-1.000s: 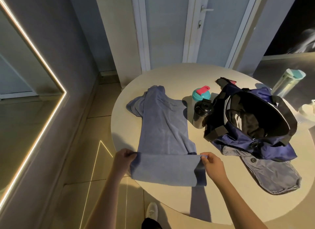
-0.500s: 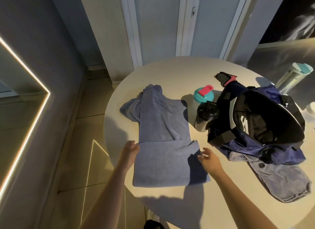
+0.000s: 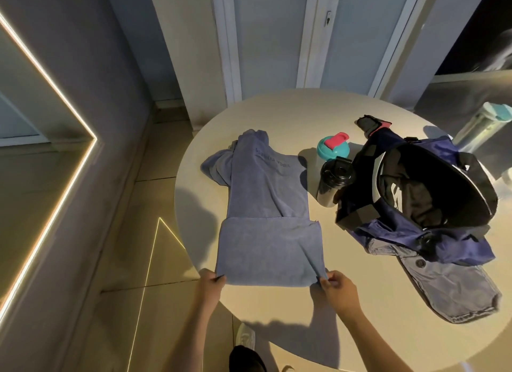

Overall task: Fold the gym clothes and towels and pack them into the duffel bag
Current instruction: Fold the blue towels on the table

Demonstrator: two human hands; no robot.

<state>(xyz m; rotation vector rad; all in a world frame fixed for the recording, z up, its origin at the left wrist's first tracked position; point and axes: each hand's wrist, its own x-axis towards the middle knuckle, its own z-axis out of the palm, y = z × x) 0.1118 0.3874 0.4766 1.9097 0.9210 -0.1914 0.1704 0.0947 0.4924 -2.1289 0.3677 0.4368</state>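
So the navy blue nylon duffel bag (image 3: 393,231) sits unzipped on the right side of the round beige table (image 3: 291,113), mouth gaping toward the camera. Inside I only see black lining with some white marks; can't tell if anything's packed in there. A grey-blue garment with a button (image 3: 454,288) lies flat with its far end tucked under the bag's near end.

Right up against the bag's left end stands a black shaker bottle (image 3: 333,181), lid on, and just behind it a bottle with a teal lid and pink flip cap (image 3: 332,149). Contents of both are hidden. A clear bottle with a teal top (image 3: 483,126) is off at the table's right edge.

The long blue-grey terry towel (image 3: 266,205) lies on the left half of the table, running away from the person. Its near part is folded over into a neat double panel, its far end is bunched up, with dark lettering across it. The left hand (image 3: 210,284) pinches the near left corner, and the right hand (image 3: 336,288) pinches the near right corner, at the table's edge.
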